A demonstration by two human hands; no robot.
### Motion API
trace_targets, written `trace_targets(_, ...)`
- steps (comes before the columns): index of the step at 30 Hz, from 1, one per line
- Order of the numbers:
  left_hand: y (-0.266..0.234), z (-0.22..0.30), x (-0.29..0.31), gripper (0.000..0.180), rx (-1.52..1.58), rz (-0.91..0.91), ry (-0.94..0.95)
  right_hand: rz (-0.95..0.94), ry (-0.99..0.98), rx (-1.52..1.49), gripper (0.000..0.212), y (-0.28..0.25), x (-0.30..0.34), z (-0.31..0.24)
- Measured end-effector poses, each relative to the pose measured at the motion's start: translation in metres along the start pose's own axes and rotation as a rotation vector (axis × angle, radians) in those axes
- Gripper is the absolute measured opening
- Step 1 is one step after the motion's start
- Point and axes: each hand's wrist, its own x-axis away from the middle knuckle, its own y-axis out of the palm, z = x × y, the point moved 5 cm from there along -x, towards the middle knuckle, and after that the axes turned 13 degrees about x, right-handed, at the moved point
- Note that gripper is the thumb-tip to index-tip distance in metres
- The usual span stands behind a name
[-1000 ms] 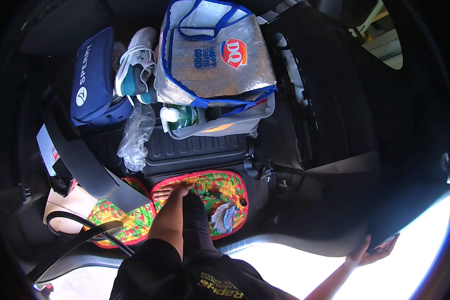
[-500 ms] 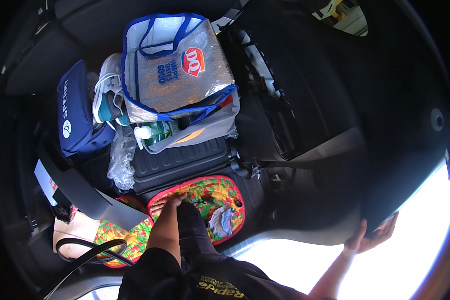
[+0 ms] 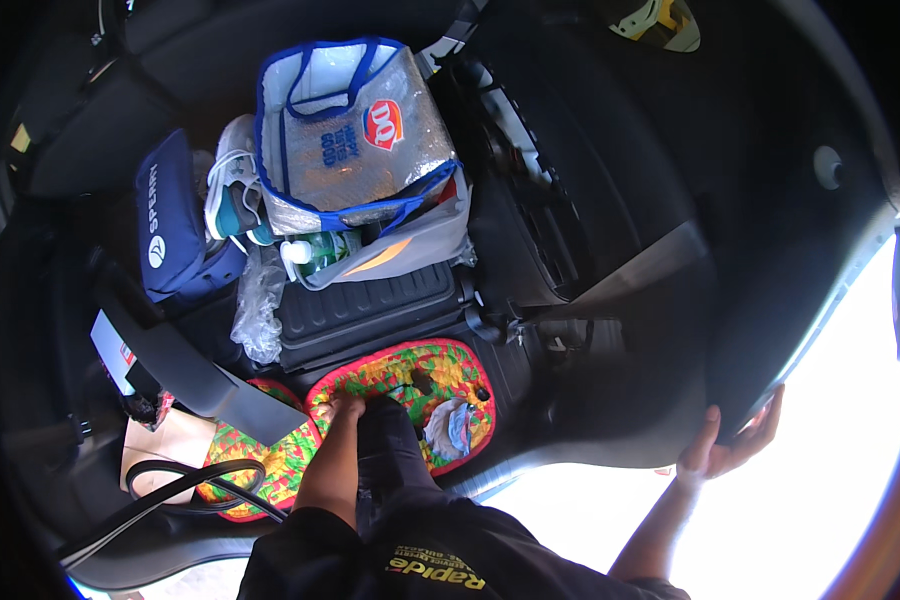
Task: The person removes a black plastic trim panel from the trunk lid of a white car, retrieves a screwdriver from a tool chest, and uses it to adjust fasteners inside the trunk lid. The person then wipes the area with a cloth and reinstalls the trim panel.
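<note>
Inside a car's cargo space, seen from above, a dark side panel (image 3: 785,310) is bordered by a bright opening at the right. Its lower corner is met by the right hand (image 3: 728,452); from those fingers the panel extends upward and to the right, its long edge slanted along the opening in the same direction. The right hand is by far the nearer one. The corner is held between a raised thumb on the inner side and fingers bent around the outer side, parted by about the panel's thickness; how hard it is pressed cannot be told.

The left hand (image 3: 344,405) is placed well apart from the panel, low over the left part of a red-edged floral mat (image 3: 395,365). Nothing is seen in its hold; its fingers are foreshortened and blurred, so how far they are opened cannot be told, nor whether the mat is pressed. On the mat's right part, a crumpled pale cloth (image 3: 448,428) is laid.

Farther in, a silver insulated bag (image 3: 320,165) with blue edging is flanked on the left by a grey and teal shoe (image 3: 232,195) and a navy case (image 3: 168,220)
</note>
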Motion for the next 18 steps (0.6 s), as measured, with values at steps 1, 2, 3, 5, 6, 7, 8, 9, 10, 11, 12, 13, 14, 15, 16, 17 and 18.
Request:
trace_targets(1,-0.003,-0.003,-0.002,0.080,0.011,0.028,0.042,-0.002,0.023,-0.021,0.078,0.000,0.000,0.000)
trace_targets(2,-0.006,-0.007,-0.004,0.082,0.033,0.039,0.080,0.002,0.018,-0.051,0.077,0.000,0.000,0.000)
trace_targets(3,-0.010,-0.013,-0.005,0.084,0.051,0.082,0.081,0.007,0.020,-0.074,0.077,0.000,-0.001,-0.001)
trace_targets(5,-0.014,-0.024,-0.004,0.088,0.082,0.092,0.068,0.007,0.023,-0.102,0.076,0.000,-0.002,-0.002)
trace_targets(6,-0.019,-0.023,0.000,0.085,0.096,0.157,0.151,-0.001,0.024,-0.109,0.076,0.001,-0.002,-0.002)
trace_targets(7,-0.023,-0.021,0.005,0.082,0.087,0.186,0.222,0.007,0.017,-0.116,0.076,0.000,-0.002,-0.003)
trace_targets(8,-0.025,-0.020,0.011,0.079,0.075,0.173,0.264,-0.007,0.012,-0.096,0.076,0.001,-0.003,-0.003)
trace_targets(9,-0.028,-0.016,0.018,0.075,0.124,0.186,0.328,-0.004,-0.003,-0.079,0.075,0.000,-0.003,-0.005)
trace_targets(10,-0.029,-0.012,0.024,0.072,0.170,0.155,0.364,0.004,-0.001,-0.061,0.075,-0.001,-0.003,-0.005)
trace_targets(11,-0.031,-0.009,0.030,0.068,0.186,0.140,0.384,-0.004,-0.001,-0.064,0.075,-0.002,-0.003,-0.005)
trace_targets(12,-0.036,-0.002,0.037,0.061,0.242,0.206,0.448,-0.010,0.015,-0.064,0.075,-0.002,-0.003,-0.005)
trace_targets(13,-0.041,0.004,0.044,0.053,0.267,0.286,0.493,-0.020,0.032,-0.060,0.076,-0.002,-0.003,-0.005)
trace_targets(14,-0.045,0.009,0.050,0.046,0.285,0.337,0.505,-0.018,0.004,-0.032,0.077,-0.003,-0.004,-0.007)
trace_targets(15,-0.049,0.019,0.058,0.041,0.287,0.419,0.599,-0.024,-0.012,-0.017,0.077,-0.003,-0.005,-0.008)
trace_targets(16,-0.052,0.029,0.065,0.037,0.283,0.473,0.661,-0.025,-0.024,-0.004,0.077,-0.004,-0.005,-0.009)
trace_targets(17,-0.054,0.040,0.071,0.032,0.273,0.504,0.693,-0.019,-0.021,0.006,0.078,-0.003,-0.005,-0.010)
trace_targets(18,-0.056,0.056,0.081,0.027,0.243,0.559,0.802,-0.016,-0.034,0.002,0.078,-0.003,-0.006,-0.011)
